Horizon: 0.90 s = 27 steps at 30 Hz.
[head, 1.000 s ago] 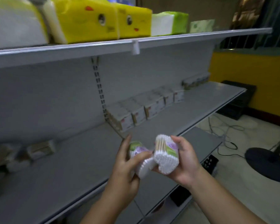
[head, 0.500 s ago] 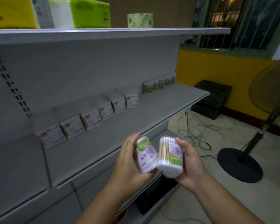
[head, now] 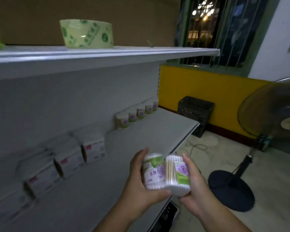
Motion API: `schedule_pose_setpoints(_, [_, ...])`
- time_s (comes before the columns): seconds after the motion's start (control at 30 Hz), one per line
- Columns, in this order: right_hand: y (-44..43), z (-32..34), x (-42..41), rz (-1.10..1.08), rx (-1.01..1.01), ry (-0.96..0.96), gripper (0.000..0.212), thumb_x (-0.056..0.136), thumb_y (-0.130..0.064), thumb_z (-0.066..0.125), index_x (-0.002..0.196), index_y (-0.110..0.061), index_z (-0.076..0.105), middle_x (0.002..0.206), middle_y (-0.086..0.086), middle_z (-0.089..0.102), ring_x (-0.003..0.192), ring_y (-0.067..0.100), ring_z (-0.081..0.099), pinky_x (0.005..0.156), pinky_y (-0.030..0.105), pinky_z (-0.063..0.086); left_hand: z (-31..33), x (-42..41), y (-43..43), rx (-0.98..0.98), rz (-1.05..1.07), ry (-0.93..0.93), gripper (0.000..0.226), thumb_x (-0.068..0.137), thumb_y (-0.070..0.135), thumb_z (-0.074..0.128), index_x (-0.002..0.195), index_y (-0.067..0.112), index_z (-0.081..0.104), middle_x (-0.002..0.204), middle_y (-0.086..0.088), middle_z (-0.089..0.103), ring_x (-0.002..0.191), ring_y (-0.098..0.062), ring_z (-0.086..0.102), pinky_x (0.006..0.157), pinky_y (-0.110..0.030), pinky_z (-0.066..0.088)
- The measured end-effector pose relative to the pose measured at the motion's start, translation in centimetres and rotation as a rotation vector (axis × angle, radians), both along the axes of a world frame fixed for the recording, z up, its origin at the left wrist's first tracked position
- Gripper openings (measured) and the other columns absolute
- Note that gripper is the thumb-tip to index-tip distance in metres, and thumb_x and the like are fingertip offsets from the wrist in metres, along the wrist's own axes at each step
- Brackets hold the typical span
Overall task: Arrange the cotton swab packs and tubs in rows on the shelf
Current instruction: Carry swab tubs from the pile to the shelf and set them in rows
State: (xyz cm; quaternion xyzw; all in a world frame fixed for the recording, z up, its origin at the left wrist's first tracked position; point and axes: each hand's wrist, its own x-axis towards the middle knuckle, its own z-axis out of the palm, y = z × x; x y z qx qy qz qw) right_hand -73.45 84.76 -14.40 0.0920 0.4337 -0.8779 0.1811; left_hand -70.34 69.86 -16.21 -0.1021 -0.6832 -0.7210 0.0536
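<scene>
Two cotton swab tubs, one in each hand, held upright just off the front edge of the shelf (head: 149,139).

The left hand (head: 137,186) has its fingers curled round the left tub (head: 153,171), thumb under its base. The right hand (head: 196,190) wraps the right tub (head: 178,174) the same way. The two tubs touch along their sides. Each stands with its long axis near vertical, leaning a little, the swab sticks running top to bottom and the purple flower labels facing the person. At the back of the shelf, toward its far end, five more tubs (head: 136,114) stand upright in a row against the rear panel. Nearer along that same back edge runs a row of white boxed packs (head: 94,148). I count four, though they are blurred.
</scene>
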Motion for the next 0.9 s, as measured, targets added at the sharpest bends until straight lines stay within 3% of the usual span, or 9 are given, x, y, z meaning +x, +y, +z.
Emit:
schedule_pose_setpoints(0.13, [1.3,-1.2,-4.3,-0.037,-0.066,-0.033,0.058,0.071,-0.049,0.062,0.106,-0.003,0.063,0.104,0.026,0.068,0.086,0.037,0.07,0.064,0.041,0.057,0.1,-4.3,1.1,-0.045,0.013,-0.051,0.108,0.046,0.018,0.09,0.134,0.047,0.035,0.137,0.01,0.039,0.114,-0.01,0.058,0.091,-0.035,0.053])
schedule_pose_setpoints(0.23, [1.9,-1.6,-8.2,-0.064,-0.074,-0.032,0.05,0.069,-0.049,0.063,0.097,-0.007,0.065,0.084,0.017,0.072,0.07,0.029,0.071,0.057,0.036,0.056,-0.1,-7.1,1.2,0.024,0.071,-0.133,0.099,0.037,0.004,0.088,0.121,0.039,0.047,0.126,0.008,0.051,0.096,-0.004,0.065,0.067,-0.022,0.055])
schedule_pose_setpoints(0.3, [2.0,-2.0,-11.0,-0.069,-0.066,-0.015,0.048,0.068,-0.047,0.062,0.096,-0.008,0.066,0.08,0.013,0.073,0.065,0.024,0.071,0.052,0.031,0.055,-0.4,-9.1,0.9,0.047,0.193,-0.179,0.088,0.025,0.016,0.085,0.106,0.03,0.054,0.112,0.006,0.06,0.079,0.0,0.067,0.056,-0.016,0.051])
schedule_pose_setpoints(0.4, [1.6,-2.8,-15.5,0.028,-0.052,0.024,0.055,0.073,-0.045,0.059,0.106,-0.003,0.066,0.103,0.018,0.071,0.09,0.031,0.07,0.071,0.039,0.056,-0.1,-12.2,-0.4,-0.011,0.299,-0.254,0.083,0.022,0.025,0.084,0.102,0.032,0.059,0.103,0.006,0.064,0.08,-0.007,0.068,0.057,-0.02,0.052])
schedule_pose_setpoints(0.5, [1.2,-2.7,-20.7,0.116,0.101,0.108,0.047,0.082,-0.041,0.059,0.109,-0.002,0.063,0.107,0.02,0.069,0.1,0.036,0.066,0.09,0.05,0.05,1.4,-15.6,-2.1,-0.205,0.374,-0.264,0.07,0.039,0.008,0.089,0.096,0.034,0.058,0.102,0.007,0.062,0.085,-0.006,0.063,0.065,-0.019,0.054])
schedule_pose_setpoints(0.63, [0.2,-1.4,-27.5,0.19,0.431,0.411,0.018,0.085,-0.029,0.064,0.094,-0.014,0.061,0.091,0.012,0.069,0.081,0.025,0.069,0.067,0.035,0.055,4.4,-18.7,-4.5,-0.575,0.587,-0.291,0.056,0.048,0.005,0.086,0.091,0.028,0.058,0.094,0.002,0.062,0.082,-0.014,0.06,0.068,-0.02,0.048])
schedule_pose_setpoints(0.73, [-0.8,-1.8,-30.8,0.216,0.589,0.646,0.017,0.079,-0.024,0.072,0.089,-0.028,0.059,0.082,-0.001,0.066,0.073,0.011,0.065,0.059,0.019,0.052,6.7,-20.1,-5.9,-1.043,0.639,-0.387,0.062,0.056,0.015,0.083,0.114,0.028,0.062,0.097,0.004,0.056,0.089,-0.014,0.057,0.068,-0.01,0.036])
schedule_pose_setpoints(0.83, [-1.9,-3.1,-32.5,0.273,0.596,0.773,0.028,0.075,-0.024,0.076,0.091,-0.037,0.056,0.087,-0.014,0.065,0.075,-0.005,0.064,0.057,0.01,0.049,7.3,-21.7,-6.5,-1.338,0.702,-0.569,0.07,0.069,0.024,0.072,0.131,0.03,0.042,0.117,0.001,0.057,0.11,-0.02,0.056,0.09,-0.024,0.042])
schedule_pose_setpoints(0.9, [-2.3,-4.3,-33.0,0.336,0.581,0.845,0.035,0.074,-0.026,0.077,0.096,-0.042,0.055,0.093,-0.022,0.065,0.087,-0.008,0.061,0.07,0.014,0.051,6.5,-22.7,-6.4,-1.383,0.755,-0.631,0.059,0.076,0.024,0.067,0.128,0.022,0.04,0.117,-0.002,0.059,0.111,-0.025,0.056,0.095,-0.035,0.045])
